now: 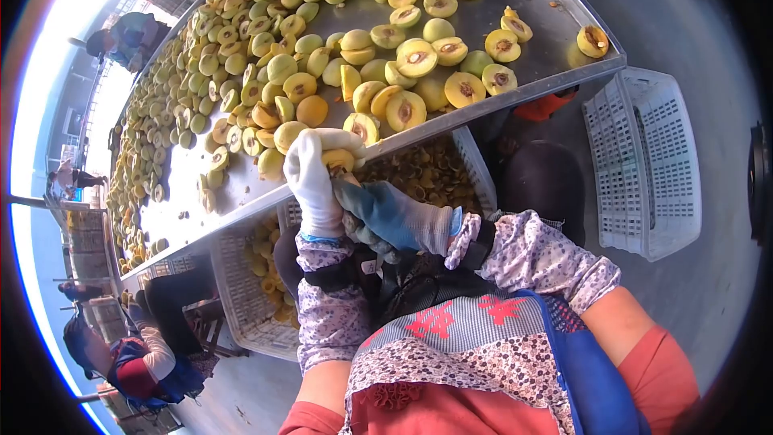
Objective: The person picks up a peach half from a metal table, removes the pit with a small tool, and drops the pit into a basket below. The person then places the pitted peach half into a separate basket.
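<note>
My left hand (pixel 312 180), in a white glove, is closed around a yellow peach half (pixel 338 159) just over the table's near edge. My right hand (pixel 386 213), in a blue-grey glove, is curled right below it, its fingertips at the fruit. Whatever that hand grips is hidden by the glove and the fruit. Cut peach halves (pixel 405 111), several with brown stones or hollows facing up, lie on the metal table (pixel 531 84) right in front of both hands.
Under the table edge stand a crate (pixel 477 165) of brownish fruit pieces and a crate (pixel 233 290) with yellow halves. A white plastic basket (pixel 652 161) stands on the floor at right. A seated co-worker (pixel 133 362) is at lower left; other people are farther along the table.
</note>
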Motion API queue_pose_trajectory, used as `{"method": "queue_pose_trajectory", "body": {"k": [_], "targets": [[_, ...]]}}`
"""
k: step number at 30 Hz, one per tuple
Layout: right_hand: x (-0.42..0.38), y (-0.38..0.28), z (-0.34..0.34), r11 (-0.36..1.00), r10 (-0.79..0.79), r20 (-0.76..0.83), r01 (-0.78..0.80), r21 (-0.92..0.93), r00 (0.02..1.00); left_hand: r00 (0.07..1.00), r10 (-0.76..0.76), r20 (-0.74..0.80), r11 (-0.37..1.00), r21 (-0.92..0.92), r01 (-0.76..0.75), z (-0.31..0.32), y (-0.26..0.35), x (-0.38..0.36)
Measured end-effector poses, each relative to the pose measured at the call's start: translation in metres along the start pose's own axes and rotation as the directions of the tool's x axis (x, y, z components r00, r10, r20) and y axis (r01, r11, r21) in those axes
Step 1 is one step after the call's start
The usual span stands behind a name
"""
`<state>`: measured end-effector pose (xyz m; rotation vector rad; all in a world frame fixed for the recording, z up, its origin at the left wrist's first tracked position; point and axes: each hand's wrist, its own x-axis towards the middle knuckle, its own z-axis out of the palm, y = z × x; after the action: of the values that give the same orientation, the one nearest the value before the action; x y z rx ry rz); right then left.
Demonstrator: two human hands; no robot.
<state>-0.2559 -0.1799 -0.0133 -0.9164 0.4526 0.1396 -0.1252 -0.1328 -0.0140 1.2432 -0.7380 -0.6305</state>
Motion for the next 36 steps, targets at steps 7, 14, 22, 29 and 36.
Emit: {"method": "queue_pose_trajectory", "body": {"k": [7,14,22,29,36], "targets": [[0.011,0.017,0.006,0.973,-0.210,-0.125,0.195,-0.122,0.970,0.993,-0.073,-0.096,0.997,-0.043,0.069,0.009,0.000,-0.002],[0.026,0.028,0.002,0.825,-0.522,-0.110,0.467,-0.319,0.846,0.999,0.037,0.012,0.997,-0.069,-0.036,-0.003,0.000,0.001],[-0.006,-0.007,-0.016,0.925,0.126,0.427,-0.262,0.277,0.895,0.990,-0.084,0.110,0.965,-0.240,0.108,-0.008,0.002,0.003],[-0.006,0.004,-0.023,0.971,0.181,0.292,-0.218,0.100,0.939,0.972,-0.134,0.192,0.989,0.092,0.118,-0.004,0.006,0.002],[-0.006,-0.005,-0.015,0.927,-0.033,0.151,0.087,-0.365,0.988,0.994,-0.085,-0.063,0.922,-0.382,0.054,0.012,0.001,-0.003]]}}
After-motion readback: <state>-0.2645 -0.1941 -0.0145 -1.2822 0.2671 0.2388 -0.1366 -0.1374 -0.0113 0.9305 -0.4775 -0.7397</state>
